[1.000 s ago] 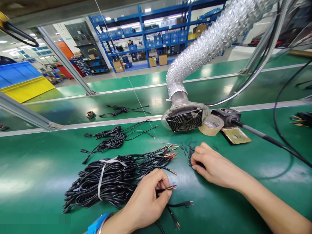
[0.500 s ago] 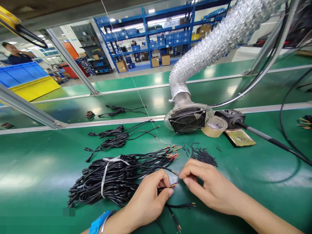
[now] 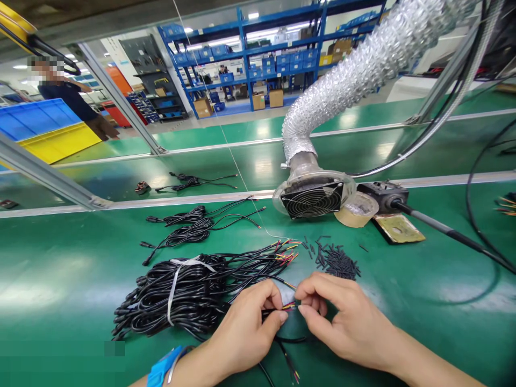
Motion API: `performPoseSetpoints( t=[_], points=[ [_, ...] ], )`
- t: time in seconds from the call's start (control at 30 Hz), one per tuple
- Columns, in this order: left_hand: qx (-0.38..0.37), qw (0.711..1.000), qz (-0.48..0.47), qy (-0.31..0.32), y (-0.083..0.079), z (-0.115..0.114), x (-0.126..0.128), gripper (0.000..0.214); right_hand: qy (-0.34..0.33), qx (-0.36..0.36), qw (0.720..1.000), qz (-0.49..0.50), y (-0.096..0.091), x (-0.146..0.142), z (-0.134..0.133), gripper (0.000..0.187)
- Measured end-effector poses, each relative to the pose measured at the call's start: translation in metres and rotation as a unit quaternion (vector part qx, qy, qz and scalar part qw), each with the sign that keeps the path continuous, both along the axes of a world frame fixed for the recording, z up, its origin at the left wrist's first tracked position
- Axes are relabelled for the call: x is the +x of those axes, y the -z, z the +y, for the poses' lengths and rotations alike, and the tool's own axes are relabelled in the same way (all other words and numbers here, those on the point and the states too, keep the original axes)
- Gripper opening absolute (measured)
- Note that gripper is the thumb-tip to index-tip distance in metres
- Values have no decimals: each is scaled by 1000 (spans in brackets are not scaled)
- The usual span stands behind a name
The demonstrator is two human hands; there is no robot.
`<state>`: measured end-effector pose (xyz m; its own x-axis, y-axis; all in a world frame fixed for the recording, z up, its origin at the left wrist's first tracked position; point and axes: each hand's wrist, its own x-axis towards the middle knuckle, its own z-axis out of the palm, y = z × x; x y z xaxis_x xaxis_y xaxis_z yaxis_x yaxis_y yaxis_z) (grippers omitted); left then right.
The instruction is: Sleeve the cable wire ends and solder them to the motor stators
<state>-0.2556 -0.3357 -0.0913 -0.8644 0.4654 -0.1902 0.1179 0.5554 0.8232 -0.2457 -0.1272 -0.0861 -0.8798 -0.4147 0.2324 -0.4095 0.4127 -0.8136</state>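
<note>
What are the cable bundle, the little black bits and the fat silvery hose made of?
Cable bundle: smooth plastic or rubber sheathing, judging by its soft black sheen.
Little black bits: matt, perhaps plastic or rubber, but too small to be sure.
Silvery hose: probably aluminium foil, going by its crinkled, mirror-bright surface.

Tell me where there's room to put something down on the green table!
Bare tabletop shows left of the tied cable bundle, and between the right forearm and yellowish pad, right of the black pieces. The middle is crowded: left hand, right hand and colored wire ends sit close together.
</note>
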Motion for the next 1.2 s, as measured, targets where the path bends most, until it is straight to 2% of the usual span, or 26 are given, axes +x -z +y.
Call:
performPoseSetpoints(
  t=[0.2, 0.37, 0.47, 0.6, 0.73, 0.93, 1.03, 1.1, 1.13, 1.2],
  points=[
    [22, 1000, 13, 2, 0, -1, 0, 10, 5, 19, 999, -46, 1, -2, -4, 16],
    [41, 999, -6, -13, 3, -1, 0, 10, 22, -32, 992, -121, 10, -1, -13, 15],
    [52, 998, -6, -16, 4, -1, 0, 10, 29, -52, 989, -135, 16, 0, -20, 13],
    [3, 999, 42, 1, 1, -4, 2, 7, 31, -41, 991, -123, 18, 0, -22, 11],
    [-37, 995, 91, -19, -7, -7, 5, 8, 39, -39, 991, -120, 18, -1, -20, 11],
    [-48, 994, 72, 72, -10, -5, -1, 13, 21, -39, 997, -67, 21, 4, -20, 10],
    [-69, 994, 52, 66, -6, -3, -3, 16, -19, -5, 998, -53, 18, -1, -11, 13],
    [-80, 995, 32, 52, -4, -3, -2, 16, -27, 45, 998, -35, 15, -12, 3, 22],
    [-81, 995, 23, 45, -3, -3, -2, 18, -12, 80, 996, -20, 14, -19, 12, 24],
    [-75, 997, 6, 36, -1, -4, -1, 20, 71, 162, 984, 18, 14, -34, 30, 11]
  ],
)
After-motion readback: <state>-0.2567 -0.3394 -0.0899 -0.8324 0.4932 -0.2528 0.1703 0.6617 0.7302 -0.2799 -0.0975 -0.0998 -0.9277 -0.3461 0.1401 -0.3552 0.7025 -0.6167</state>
